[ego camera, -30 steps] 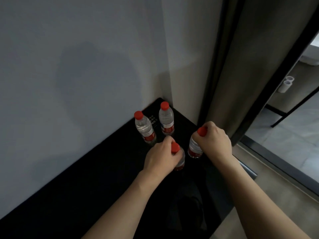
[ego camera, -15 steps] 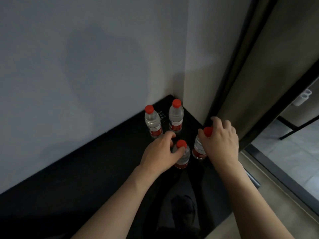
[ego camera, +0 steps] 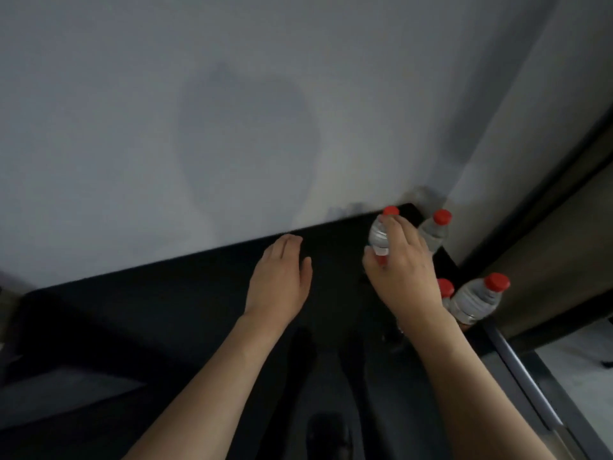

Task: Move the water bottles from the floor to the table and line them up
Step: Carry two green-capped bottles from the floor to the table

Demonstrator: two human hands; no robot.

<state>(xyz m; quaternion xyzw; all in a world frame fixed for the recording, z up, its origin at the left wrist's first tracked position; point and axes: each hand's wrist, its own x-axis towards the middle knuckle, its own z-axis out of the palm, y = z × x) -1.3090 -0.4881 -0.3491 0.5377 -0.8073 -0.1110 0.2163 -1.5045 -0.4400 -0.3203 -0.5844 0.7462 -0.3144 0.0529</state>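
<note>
Two bare forearms reach over a glossy black table (ego camera: 166, 313). The left hand (ego camera: 280, 280) hovers flat, fingers straight, holding nothing. The right hand (ego camera: 403, 273) wraps a clear ribbed plastic water bottle with a red cap (ego camera: 381, 235); its red-banded label is unreadable. Three more red-capped bottles (ego camera: 477, 300) stand nearby at the table's right corner, against a pale grey wall (ego camera: 199, 111).
</note>
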